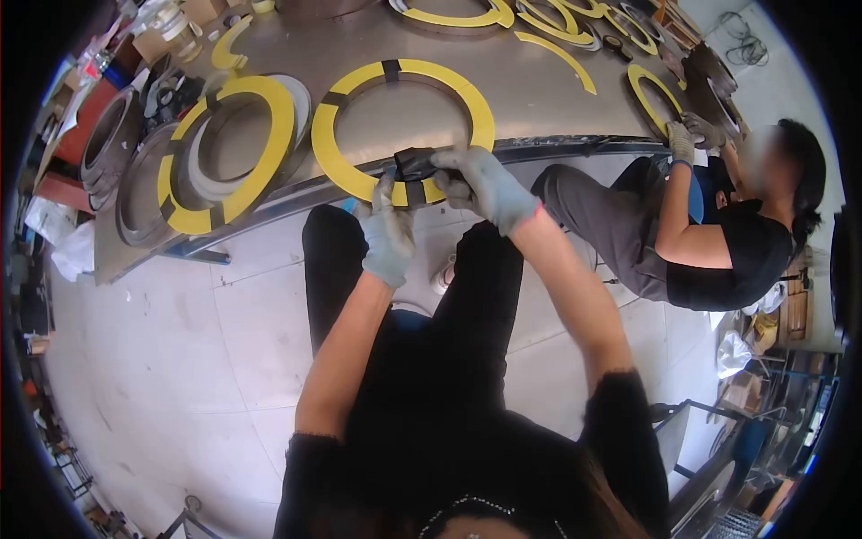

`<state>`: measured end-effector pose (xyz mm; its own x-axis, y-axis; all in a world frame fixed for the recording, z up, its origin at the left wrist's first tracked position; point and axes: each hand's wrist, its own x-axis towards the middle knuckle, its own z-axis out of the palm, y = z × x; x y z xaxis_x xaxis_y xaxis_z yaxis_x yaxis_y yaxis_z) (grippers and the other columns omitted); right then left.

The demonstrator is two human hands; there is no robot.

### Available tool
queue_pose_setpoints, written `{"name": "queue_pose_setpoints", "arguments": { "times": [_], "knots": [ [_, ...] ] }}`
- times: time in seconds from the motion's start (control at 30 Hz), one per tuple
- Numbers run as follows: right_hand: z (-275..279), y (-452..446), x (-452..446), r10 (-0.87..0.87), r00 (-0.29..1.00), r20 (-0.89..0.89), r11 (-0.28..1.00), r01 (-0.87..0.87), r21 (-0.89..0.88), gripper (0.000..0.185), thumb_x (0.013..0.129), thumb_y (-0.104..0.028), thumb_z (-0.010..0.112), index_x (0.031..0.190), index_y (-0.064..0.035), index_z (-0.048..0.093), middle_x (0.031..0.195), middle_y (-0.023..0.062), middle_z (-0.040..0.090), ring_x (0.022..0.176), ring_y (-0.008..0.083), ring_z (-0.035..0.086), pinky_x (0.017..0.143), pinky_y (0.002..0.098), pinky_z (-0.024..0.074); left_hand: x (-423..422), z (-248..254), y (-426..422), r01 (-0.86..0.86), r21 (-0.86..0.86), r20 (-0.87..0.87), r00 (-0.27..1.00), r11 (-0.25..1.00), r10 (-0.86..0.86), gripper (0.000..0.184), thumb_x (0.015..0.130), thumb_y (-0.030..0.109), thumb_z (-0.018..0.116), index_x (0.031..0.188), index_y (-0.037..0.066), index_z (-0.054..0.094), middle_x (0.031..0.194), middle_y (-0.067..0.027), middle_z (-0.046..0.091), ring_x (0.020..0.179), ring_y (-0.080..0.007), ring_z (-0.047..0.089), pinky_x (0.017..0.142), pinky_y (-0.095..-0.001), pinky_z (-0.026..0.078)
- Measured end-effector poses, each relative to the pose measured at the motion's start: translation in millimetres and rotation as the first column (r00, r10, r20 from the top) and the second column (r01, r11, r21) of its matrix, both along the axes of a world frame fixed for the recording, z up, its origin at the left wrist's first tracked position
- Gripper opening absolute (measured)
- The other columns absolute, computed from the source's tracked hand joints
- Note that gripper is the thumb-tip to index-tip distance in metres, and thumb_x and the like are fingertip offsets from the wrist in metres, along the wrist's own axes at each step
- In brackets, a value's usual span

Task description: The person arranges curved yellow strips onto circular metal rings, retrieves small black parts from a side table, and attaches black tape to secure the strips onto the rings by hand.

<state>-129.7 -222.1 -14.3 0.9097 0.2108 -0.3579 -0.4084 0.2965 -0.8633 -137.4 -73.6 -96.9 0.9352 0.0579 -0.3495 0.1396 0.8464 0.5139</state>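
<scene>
A yellow ring [329, 135] with black tape patches lies at the table's front edge, its near side reaching past the edge. My left hand [389, 235], in a grey glove, is closed at the ring's near rim, the fingertips upright beside a black patch. My right hand [489, 187], also gloved, pinches a black object [415, 164], which looks like a roll of tape, over the inside of the near rim. Part of that object is hidden behind my fingers. Another taped yellow ring [281, 121] lies to the left on grey rings.
A co-worker [727, 242] sits at the right, gloved hands on a smaller yellow ring [639, 90]. More yellow rings [449, 16] lie at the back of the metal table [548, 112]. Dark metal rings [108, 144] and clutter stand at the left end.
</scene>
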Motion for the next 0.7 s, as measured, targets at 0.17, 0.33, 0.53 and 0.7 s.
{"name": "queue_pose_setpoints", "arguments": {
  "times": [0.17,0.33,0.53,0.7],
  "knots": [
    [-15.1,14.9,37.3,0.055,0.981,-0.186,0.978,-0.015,0.206,0.030,0.101,-0.027,0.049,0.089,-0.0019,0.061,0.071,0.0038,0.057,0.054,0.0080,0.044,0.050,0.0247,0.0358,3.6,2.2,4.1,0.067,0.066,0.022,0.997,0.996,-0.068,0.027,0.095,0.018,0.064,0.118,0.013,0.051,0.107,-0.0022,0.060,0.094,-0.0186,0.062,0.088,-0.0404,0.055],
    [31.9,50.1,-62.7,-0.347,0.938,-0.007,0.934,0.346,0.086,0.008,0.098,-0.015,0.053,0.092,-0.0090,0.055,0.061,-0.0054,0.042,0.046,0.0051,0.036,0.043,0.0227,0.0311,20.7,-5.0,4.6,0.103,0.376,-0.104,0.992,0.921,-0.068,0.045,0.093,0.028,0.067,0.132,0.013,0.051,0.115,-0.0045,0.061,0.104,-0.0210,0.060,0.079,-0.0362,0.055],
    [-145.7,77.1,-59.5,-0.466,0.883,0.054,0.885,0.463,0.056,0.018,0.101,-0.022,0.057,0.114,-0.0093,0.058,0.081,-0.0037,0.055,0.064,0.0044,0.047,0.055,0.0219,0.0400,24.0,-4.6,45.1,-0.055,0.918,-0.188,0.811,-0.393,-0.554,0.065,0.089,0.017,0.067,0.147,0.006,0.041,0.113,-0.0200,0.060,0.104,-0.0293,0.058,0.091,-0.0411,0.046],
    [-78.3,25.8,-54.8,-0.593,0.749,0.297,0.703,0.661,-0.264,0.040,0.089,-0.012,0.068,0.127,-0.0067,0.056,0.087,0.0039,0.059,0.068,0.0132,0.056,0.060,0.0282,0.0472,4.8,28.7,68.2,-0.059,0.997,0.072,0.868,0.041,-0.491,0.027,0.084,0.024,0.073,0.100,0.004,0.066,0.103,-0.0150,0.067,0.094,-0.0276,0.063,0.086,-0.0403,0.048]
  ]
}}
